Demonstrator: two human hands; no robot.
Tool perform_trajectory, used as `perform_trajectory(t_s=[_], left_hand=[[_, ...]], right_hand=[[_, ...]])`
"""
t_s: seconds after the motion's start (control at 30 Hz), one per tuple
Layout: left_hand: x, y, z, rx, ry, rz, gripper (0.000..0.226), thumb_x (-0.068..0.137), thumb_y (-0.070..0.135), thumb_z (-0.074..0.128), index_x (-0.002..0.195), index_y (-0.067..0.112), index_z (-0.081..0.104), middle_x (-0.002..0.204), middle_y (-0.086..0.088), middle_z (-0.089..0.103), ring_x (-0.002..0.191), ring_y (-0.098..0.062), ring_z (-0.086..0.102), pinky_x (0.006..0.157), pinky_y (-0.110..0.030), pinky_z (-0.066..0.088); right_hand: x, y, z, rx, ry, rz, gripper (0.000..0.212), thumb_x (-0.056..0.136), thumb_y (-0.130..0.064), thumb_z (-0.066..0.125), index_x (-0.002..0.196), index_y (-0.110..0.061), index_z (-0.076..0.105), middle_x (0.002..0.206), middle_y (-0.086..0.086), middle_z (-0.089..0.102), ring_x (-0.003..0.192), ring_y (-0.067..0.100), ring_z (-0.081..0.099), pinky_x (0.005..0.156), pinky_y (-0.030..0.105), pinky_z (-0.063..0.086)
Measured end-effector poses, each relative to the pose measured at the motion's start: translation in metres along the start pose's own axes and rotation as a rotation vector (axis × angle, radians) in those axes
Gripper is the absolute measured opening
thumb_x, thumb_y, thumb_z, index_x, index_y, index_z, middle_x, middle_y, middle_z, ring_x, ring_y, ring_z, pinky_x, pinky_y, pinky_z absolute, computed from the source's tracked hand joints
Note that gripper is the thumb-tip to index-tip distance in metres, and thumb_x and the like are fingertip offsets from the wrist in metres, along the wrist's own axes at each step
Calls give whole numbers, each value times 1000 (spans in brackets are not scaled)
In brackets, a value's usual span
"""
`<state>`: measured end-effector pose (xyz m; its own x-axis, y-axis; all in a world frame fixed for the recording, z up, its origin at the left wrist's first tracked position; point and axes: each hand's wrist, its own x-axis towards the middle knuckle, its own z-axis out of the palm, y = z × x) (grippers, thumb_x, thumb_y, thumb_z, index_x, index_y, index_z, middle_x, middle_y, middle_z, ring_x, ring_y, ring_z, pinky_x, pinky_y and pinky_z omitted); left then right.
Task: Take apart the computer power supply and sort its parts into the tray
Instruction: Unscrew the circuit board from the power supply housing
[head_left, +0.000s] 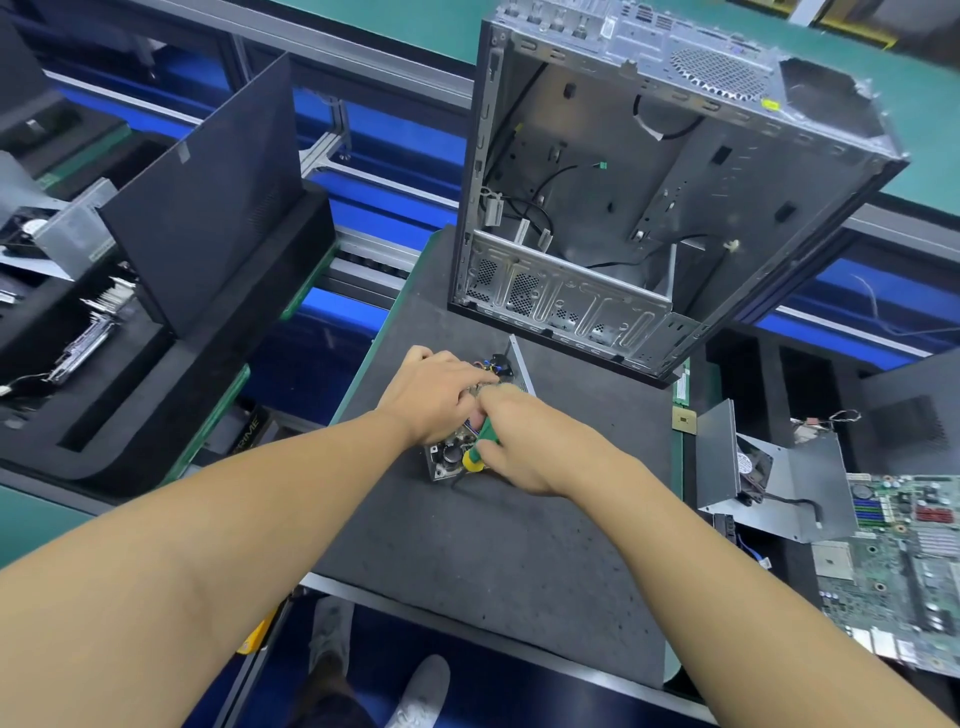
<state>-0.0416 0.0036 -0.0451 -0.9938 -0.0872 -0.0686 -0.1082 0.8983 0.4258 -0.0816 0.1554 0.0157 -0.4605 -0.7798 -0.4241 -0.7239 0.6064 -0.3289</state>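
- Grey foam matting covers the table (493, 561). The power supply (451, 457) sits on it directly under both hands, lid off, with its circuit board and capacitors showing at the near end.
- The left hand (436, 395) lies on top of the unit, fingers curled down over the parts, holding it.
- The right hand (524, 441) touches the left one and is wrapped round a screwdriver (485, 434) with a green handle and a yellow cap. The tip is hidden among the fingers.
- One thin metal wall of the unit stands up just beyond the hands, its top edge bare.
- Further beyond, a stripped computer case (649, 208) stands with its open side toward the hands. Its lower rim comes near the unit, leaving only a narrow strip of mat between them.
- On the near side of the hands the mat lies open up to the table's edge, and shoes (421, 686) show on the floor below.
- Left of the left hand, past the mat's green-trimmed edge, a black tray (130, 441) holds an upright side panel (208, 208).
- Right of the right hand, just off the mat's edge, lie a small square chip (684, 417), a bent metal cover (810, 478) with a fan, and a motherboard (909, 545).
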Motion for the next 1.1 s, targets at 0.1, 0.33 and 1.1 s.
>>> perform_trajectory(t_s=[0.1,0.33,1.1], left_hand=[[6,-9,10,3,0,40,39,100,22,49,137,31,57,137,6,59,132,-21,45,106,-34,14],[1,-33,27,-14,97,60,42,94,29,44,134,40,54,143,21,50,137,-2,35,114,-38,14],[28,73,22,-901,-357,50,5,92,11,71,96,10,75,84,-9,76,77,-18,72,73,-25,58]], right_hand=[[-2,4,1,18,37,1,15,96,-18,49,110,-13,45,110,-4,34,97,22,47,77,33,37],[-17,16,-14,103,99,40,13,94,-23,53,105,-25,47,105,-5,43,94,18,44,77,33,39],[-122,89,-86,505,676,430,14,80,-28,65,87,-24,54,88,8,64,56,19,51,46,27,43]])
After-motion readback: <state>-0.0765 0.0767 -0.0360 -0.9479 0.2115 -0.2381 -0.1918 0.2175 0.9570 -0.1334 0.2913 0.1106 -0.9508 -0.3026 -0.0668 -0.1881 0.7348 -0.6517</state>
